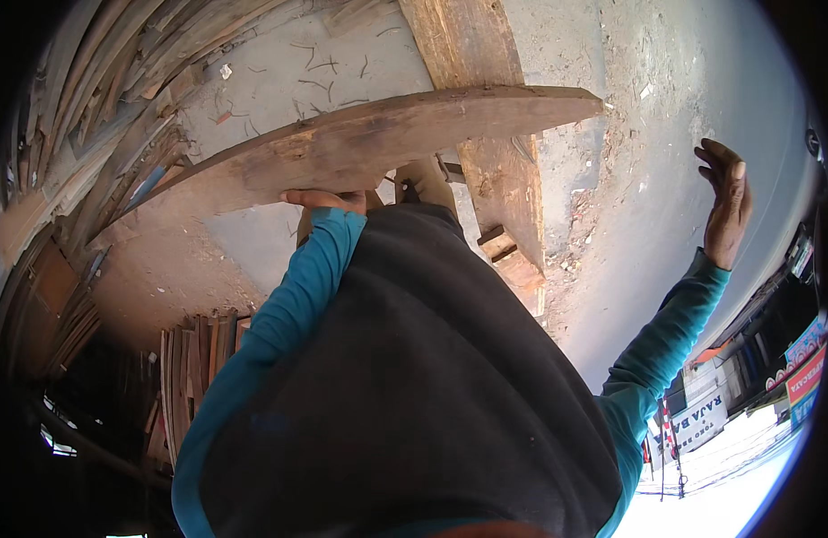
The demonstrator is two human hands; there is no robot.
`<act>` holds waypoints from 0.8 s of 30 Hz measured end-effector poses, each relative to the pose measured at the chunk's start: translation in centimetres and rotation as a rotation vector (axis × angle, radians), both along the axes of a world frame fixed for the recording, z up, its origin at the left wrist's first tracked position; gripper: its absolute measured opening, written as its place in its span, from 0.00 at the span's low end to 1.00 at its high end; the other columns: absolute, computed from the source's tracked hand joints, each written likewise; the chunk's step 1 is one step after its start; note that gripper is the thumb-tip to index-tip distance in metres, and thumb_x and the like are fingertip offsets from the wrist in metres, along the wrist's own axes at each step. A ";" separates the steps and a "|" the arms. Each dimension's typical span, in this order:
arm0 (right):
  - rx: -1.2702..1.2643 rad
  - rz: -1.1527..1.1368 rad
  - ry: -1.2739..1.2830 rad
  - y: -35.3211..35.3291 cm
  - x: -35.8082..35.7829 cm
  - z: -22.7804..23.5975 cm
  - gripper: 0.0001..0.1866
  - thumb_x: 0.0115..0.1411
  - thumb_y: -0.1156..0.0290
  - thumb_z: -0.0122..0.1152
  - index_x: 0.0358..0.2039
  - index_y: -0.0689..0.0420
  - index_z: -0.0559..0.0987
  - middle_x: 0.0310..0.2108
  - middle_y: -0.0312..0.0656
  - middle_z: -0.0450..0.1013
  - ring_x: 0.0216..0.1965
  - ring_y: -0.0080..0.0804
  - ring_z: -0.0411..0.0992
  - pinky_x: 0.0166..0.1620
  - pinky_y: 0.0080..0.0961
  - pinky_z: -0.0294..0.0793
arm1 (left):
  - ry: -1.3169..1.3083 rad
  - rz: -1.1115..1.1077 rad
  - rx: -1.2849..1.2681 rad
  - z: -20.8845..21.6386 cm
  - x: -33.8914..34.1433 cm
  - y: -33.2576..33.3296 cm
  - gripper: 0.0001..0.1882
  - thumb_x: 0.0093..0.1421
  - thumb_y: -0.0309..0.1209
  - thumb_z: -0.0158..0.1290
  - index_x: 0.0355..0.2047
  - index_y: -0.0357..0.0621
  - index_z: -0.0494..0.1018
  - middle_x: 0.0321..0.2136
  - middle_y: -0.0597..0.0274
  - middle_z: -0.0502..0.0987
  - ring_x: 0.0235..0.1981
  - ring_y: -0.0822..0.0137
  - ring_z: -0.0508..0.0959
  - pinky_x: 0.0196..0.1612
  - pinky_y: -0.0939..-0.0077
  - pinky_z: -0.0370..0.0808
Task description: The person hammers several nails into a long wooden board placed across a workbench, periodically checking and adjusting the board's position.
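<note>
A long brown wooden plank (369,134) spans the view in front of me, bowed by the lens, and crosses over a thicker weathered beam (486,170). At the plank's near edge is my left hand (329,199), closed on it; one digit points left along the edge and the other fingers are hidden. Out to the right, apart from any object, my right hand (726,202) is raised with bent fingers spread and nothing in it.
Stacked boards (91,117) fill the left side, with upright wood strips (199,359) nearer me. A small wood block (499,244) sits on the beam's near end. Nails or twig-like scraps (320,67) litter the ground. A grey road (683,117) and shop signs (697,421) lie right.
</note>
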State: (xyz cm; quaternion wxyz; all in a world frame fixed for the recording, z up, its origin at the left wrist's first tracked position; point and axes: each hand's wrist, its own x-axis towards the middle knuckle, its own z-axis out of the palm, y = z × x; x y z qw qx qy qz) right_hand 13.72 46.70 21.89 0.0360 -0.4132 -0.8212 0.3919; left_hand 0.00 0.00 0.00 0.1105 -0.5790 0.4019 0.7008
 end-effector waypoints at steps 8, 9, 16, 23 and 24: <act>-0.495 0.103 -0.253 -15.7 5.4 -7.7 0.23 0.65 0.53 0.64 0.39 0.66 0.79 0.32 0.45 0.79 0.37 0.30 0.76 0.43 0.29 0.75 | -0.228 -0.484 0.212 1.2 0.5 -5.9 0.58 0.57 0.79 0.29 0.64 0.35 0.60 0.61 0.45 0.67 0.59 0.55 0.70 0.60 0.58 0.71; -0.601 0.096 -0.261 -17.8 4.8 -7.4 0.23 0.65 0.53 0.63 0.39 0.66 0.79 0.31 0.45 0.78 0.35 0.30 0.75 0.42 0.28 0.75 | -0.240 -0.703 0.258 2.0 0.1 -7.7 0.56 0.60 0.76 0.31 0.62 0.31 0.62 0.57 0.43 0.71 0.55 0.56 0.74 0.56 0.62 0.73; -0.870 0.141 -0.235 -33.2 1.2 -12.9 0.38 0.60 0.43 0.65 0.52 0.69 0.76 0.42 0.56 0.78 0.45 0.38 0.77 0.50 0.33 0.75 | 0.363 -1.596 -0.345 8.8 -7.7 -18.6 0.19 0.70 0.43 0.51 0.48 0.40 0.76 0.30 0.63 0.79 0.28 0.75 0.74 0.32 0.80 0.72; -1.102 -0.332 0.163 -45.6 -2.5 -21.0 0.47 0.59 0.42 0.66 0.63 0.70 0.65 0.54 0.58 0.72 0.50 0.42 0.76 0.53 0.34 0.75 | 0.682 -2.057 -0.761 2.6 -22.3 -28.3 0.39 0.60 0.54 0.59 0.63 0.41 0.65 0.57 0.44 0.70 0.58 0.50 0.70 0.62 0.58 0.67; -1.155 -0.348 0.192 -46.3 -3.5 -21.1 0.48 0.59 0.43 0.66 0.65 0.68 0.62 0.56 0.58 0.70 0.49 0.39 0.75 0.53 0.33 0.74 | 0.705 -2.170 -0.714 1.2 -23.7 -29.3 0.43 0.58 0.56 0.60 0.65 0.41 0.63 0.60 0.41 0.68 0.62 0.47 0.68 0.65 0.55 0.64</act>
